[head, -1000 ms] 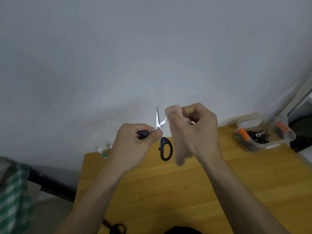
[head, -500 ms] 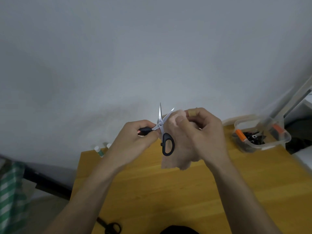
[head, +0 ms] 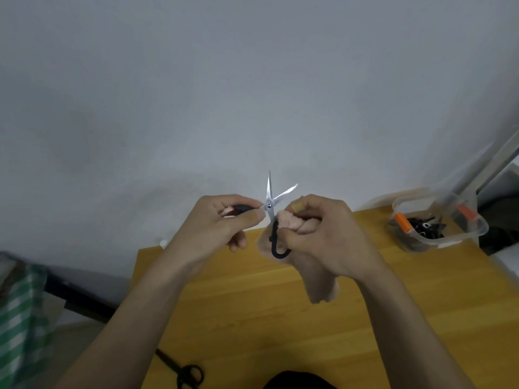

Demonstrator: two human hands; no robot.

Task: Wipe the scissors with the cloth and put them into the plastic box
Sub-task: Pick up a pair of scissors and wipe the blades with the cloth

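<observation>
Wiping is under way on the scissors (head: 270,204), held open in the air above the table (head: 252,310), blades up. Left hand (head: 224,226) pinches one black handle; right hand (head: 323,234) has its fingers (head: 302,206) curled round the cloth (head: 292,223), bunched against the other handle loop. To do this well, I'd rub the cloth along each blade from pivot to tip, keeping skin off the edges. The plastic box (head: 438,228) waits at the table's far right corner.
</observation>
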